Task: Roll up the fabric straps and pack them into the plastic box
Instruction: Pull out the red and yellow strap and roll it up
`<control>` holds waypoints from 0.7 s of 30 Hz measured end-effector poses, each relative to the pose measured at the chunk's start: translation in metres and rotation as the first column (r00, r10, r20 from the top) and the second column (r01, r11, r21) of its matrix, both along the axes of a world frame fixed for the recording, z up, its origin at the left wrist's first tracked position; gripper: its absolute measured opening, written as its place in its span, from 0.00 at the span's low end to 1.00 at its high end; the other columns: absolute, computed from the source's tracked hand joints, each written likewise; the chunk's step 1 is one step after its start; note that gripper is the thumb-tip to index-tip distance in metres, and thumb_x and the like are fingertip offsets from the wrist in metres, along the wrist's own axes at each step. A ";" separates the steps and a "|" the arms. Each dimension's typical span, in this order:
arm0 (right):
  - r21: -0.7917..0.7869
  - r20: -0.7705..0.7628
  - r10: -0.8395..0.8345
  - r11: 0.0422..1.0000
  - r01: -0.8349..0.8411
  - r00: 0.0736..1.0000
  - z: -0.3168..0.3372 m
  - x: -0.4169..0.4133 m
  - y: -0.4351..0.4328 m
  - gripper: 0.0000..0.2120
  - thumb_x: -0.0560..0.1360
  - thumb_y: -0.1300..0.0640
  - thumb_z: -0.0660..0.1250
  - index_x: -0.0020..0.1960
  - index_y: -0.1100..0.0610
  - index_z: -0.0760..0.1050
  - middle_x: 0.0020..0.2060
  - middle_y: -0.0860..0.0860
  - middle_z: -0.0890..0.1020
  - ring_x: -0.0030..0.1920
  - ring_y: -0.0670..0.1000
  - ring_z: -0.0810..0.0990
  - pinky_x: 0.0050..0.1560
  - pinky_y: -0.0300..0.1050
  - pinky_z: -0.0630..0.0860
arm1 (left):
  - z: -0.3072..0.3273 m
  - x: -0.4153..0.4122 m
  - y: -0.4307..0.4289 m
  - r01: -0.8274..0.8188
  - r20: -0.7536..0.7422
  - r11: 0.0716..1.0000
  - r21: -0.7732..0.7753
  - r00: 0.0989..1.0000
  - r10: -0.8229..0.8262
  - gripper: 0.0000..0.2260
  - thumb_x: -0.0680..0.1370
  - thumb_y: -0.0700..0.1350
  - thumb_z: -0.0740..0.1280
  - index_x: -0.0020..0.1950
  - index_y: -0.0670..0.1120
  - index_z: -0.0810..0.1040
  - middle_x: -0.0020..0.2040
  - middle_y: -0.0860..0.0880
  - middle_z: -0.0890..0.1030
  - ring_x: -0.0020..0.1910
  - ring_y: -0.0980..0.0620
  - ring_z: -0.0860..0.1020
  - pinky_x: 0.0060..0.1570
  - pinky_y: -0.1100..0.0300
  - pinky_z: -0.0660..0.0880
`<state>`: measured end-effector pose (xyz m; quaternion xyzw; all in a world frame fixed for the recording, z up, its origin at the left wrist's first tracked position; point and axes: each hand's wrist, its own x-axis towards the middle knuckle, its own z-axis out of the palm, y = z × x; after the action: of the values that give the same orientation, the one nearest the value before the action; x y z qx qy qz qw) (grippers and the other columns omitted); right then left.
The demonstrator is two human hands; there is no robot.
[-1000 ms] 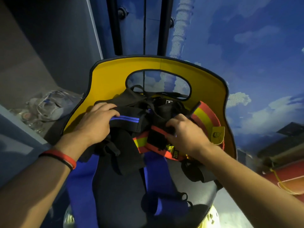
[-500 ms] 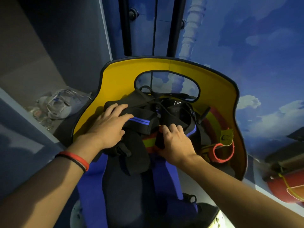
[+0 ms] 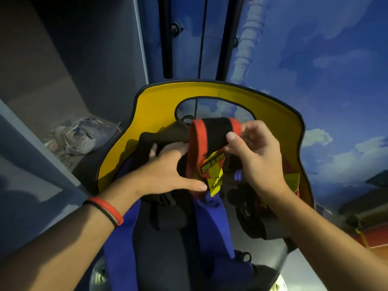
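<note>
A black fabric strap with red edges and a yellow label (image 3: 210, 143) is lifted above a pile of dark straps (image 3: 168, 198) on a seat with a yellow backrest (image 3: 273, 114). My right hand (image 3: 256, 156) pinches the strap's folded upper part between thumb and fingers. My left hand (image 3: 168, 173) holds its lower part, thumb against the yellow tag end, fingers behind the strap. Blue straps (image 3: 212, 217) run down the seat under the pile. No plastic box shows in this view.
A crumpled clear plastic bag (image 3: 84, 135) lies in a grey shelf corner to the left. Two black vertical bars (image 3: 167, 36) stand behind the seat against a blue cloud-painted wall (image 3: 315, 59). An orange object (image 3: 375, 238) sits at the right edge.
Both hands left the pile where they pressed down on straps and now lift the red-edged strap above it, held between them.
</note>
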<state>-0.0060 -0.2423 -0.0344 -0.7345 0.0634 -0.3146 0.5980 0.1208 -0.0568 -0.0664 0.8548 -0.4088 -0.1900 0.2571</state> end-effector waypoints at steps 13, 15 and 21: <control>0.159 -0.562 -0.014 0.980 0.124 0.827 0.003 -0.009 -0.028 0.26 0.84 0.39 0.55 0.48 0.60 0.78 0.36 0.55 0.83 0.35 0.52 0.80 0.35 0.44 0.78 | 0.013 -0.003 -0.019 -0.239 -0.104 0.823 -0.515 0.971 0.217 0.16 0.75 0.28 0.71 0.53 0.49 0.84 0.46 0.58 0.85 0.49 0.58 0.82 0.51 0.65 0.77; 0.339 -0.645 0.144 0.934 0.112 0.750 0.002 -0.007 -0.037 0.30 0.83 0.35 0.54 0.52 0.60 0.79 0.44 0.57 0.87 0.41 0.54 0.84 0.39 0.47 0.79 | 0.024 -0.002 -0.026 -0.359 -0.315 0.723 -0.591 0.927 0.203 0.17 0.76 0.28 0.70 0.49 0.52 0.82 0.39 0.62 0.85 0.44 0.65 0.82 0.48 0.67 0.78; 0.727 -0.446 0.576 0.679 -0.098 0.685 0.003 -0.009 -0.045 0.41 0.72 0.23 0.58 0.64 0.56 0.81 0.59 0.60 0.84 0.59 0.58 0.84 0.58 0.54 0.79 | 0.041 -0.020 -0.033 -0.166 -0.321 0.694 -0.700 0.942 -0.099 0.12 0.76 0.32 0.71 0.56 0.43 0.83 0.56 0.45 0.85 0.57 0.54 0.83 0.61 0.60 0.77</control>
<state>-0.0153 -0.2870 -0.0317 -0.5365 0.2230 0.1258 0.8041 0.1007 -0.0897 -0.0254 0.6484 -0.3847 -0.1522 0.6391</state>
